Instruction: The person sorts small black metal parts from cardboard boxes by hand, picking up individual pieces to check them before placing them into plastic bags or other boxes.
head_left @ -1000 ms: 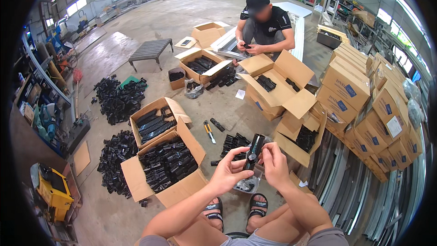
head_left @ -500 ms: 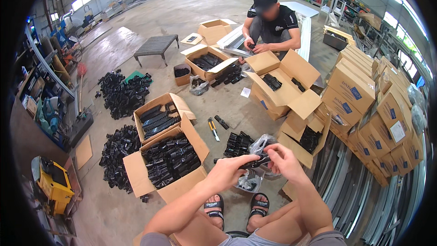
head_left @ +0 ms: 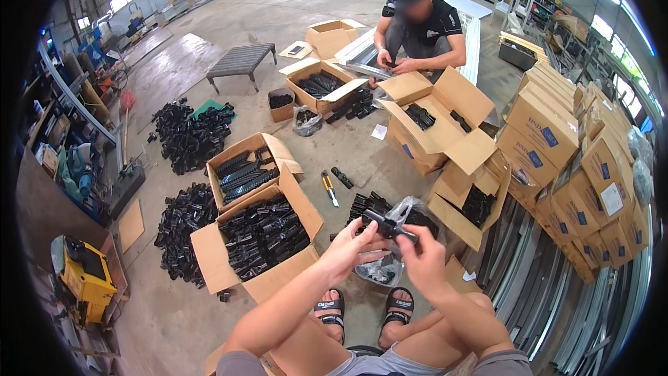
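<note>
Between my two hands is a black elongated part [head_left: 380, 222], shaped like a short bar with a wider end. My left hand [head_left: 350, 248] pinches its left end with the thumb and forefinger, the other fingers loosely spread beneath. The right end is gripped by the fingertips of my right hand [head_left: 422, 256]. Just beneath my hands sits a clear plastic container [head_left: 384, 277] with small dark pieces in it. A clear plastic bag [head_left: 409, 206] lies behind the part, beside a pile of black parts [head_left: 363, 206], partly covered by my hands.
Left of me stand open cartons [head_left: 210, 247] filled with black parts, beside loose heaps [head_left: 184, 237]. A yellow cutter knife [head_left: 328, 184] lies on the floor ahead. Across, a person [head_left: 423, 28] crouches, handling something dark. Stacked cartons [head_left: 539, 132] and metal profiles [head_left: 511, 285] are at right.
The black part has come up clear of the plastic bag and shows more fully now. My left hand has opened its lower fingers, and my right hand has moved lower.
</note>
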Action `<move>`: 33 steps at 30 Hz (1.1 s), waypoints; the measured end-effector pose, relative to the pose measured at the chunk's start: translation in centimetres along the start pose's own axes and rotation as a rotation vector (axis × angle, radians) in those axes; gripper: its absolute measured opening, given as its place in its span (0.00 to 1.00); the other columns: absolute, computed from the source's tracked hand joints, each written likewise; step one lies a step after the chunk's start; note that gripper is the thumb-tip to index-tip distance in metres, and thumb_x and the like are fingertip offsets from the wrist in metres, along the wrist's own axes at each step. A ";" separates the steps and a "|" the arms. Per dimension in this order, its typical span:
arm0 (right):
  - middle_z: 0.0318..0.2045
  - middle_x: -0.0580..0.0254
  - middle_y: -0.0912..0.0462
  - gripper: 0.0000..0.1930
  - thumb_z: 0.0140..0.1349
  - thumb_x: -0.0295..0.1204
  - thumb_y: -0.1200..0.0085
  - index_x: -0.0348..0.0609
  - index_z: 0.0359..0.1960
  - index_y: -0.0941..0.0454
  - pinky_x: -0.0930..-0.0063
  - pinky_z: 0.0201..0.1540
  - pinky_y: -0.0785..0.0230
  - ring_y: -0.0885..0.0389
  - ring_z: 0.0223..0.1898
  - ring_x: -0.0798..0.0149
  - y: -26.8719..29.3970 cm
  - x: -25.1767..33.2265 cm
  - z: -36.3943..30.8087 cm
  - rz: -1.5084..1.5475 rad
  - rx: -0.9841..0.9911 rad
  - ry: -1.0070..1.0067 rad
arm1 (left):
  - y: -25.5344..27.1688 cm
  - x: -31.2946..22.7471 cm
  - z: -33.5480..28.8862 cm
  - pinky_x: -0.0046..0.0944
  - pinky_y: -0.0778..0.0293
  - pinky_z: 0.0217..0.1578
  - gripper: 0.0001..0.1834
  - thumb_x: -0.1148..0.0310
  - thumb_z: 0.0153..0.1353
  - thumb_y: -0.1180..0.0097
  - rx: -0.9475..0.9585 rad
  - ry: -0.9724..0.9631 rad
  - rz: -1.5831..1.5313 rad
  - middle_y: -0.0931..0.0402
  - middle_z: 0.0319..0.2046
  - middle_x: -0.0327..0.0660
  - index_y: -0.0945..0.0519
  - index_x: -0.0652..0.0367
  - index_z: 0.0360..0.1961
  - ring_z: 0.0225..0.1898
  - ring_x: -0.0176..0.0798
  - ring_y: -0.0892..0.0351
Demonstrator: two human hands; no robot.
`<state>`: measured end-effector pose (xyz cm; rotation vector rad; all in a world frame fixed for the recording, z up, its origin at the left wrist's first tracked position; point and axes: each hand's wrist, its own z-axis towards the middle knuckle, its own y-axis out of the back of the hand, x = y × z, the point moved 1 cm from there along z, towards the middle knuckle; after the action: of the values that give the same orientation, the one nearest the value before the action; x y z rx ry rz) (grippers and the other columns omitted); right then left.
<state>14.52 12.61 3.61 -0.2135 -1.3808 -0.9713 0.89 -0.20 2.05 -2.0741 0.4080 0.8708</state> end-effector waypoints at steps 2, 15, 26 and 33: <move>0.29 0.58 0.17 0.14 0.62 0.30 0.36 0.38 0.46 0.20 0.74 0.26 0.29 0.21 0.23 0.69 -0.7 0.0 -0.7 -0.062 0.019 0.174 | -1.0 -0.5 -0.6 0.45 0.21 0.53 0.35 0.61 0.68 0.40 0.005 -0.005 -0.117 0.23 0.55 0.46 0.43 0.59 0.69 0.53 0.42 0.20; 0.43 0.59 0.19 0.24 0.68 0.35 0.41 0.36 0.60 0.28 0.78 0.41 0.26 0.21 0.41 0.71 0.0 -0.2 1.1 0.176 0.087 0.013 | -0.5 -0.5 -1.7 0.40 0.23 0.53 0.29 0.79 0.62 0.38 0.169 -0.154 0.238 0.20 0.52 0.47 0.37 0.58 0.62 0.52 0.38 0.19; 0.43 0.63 0.17 0.17 0.72 0.33 0.47 0.32 0.55 0.24 0.79 0.44 0.26 0.21 0.41 0.76 0.2 -1.8 0.6 0.433 0.219 -0.288 | -1.4 1.4 -1.3 0.37 0.23 0.53 0.28 0.84 0.60 0.38 0.182 -0.238 0.460 0.22 0.52 0.48 0.37 0.61 0.57 0.53 0.35 0.21; 0.41 0.64 0.18 0.18 0.72 0.31 0.48 0.32 0.57 0.26 0.81 0.45 0.27 0.22 0.41 0.77 0.9 -0.6 1.2 0.508 0.160 -0.284 | -1.6 1.2 -0.9 0.35 0.23 0.54 0.32 0.84 0.57 0.36 0.101 -0.305 0.377 0.21 0.55 0.48 0.28 0.63 0.64 0.52 0.33 0.21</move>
<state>14.40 14.21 3.72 -0.5672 -1.5504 -0.4153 3.01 0.06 2.45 -1.7602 0.6719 1.3384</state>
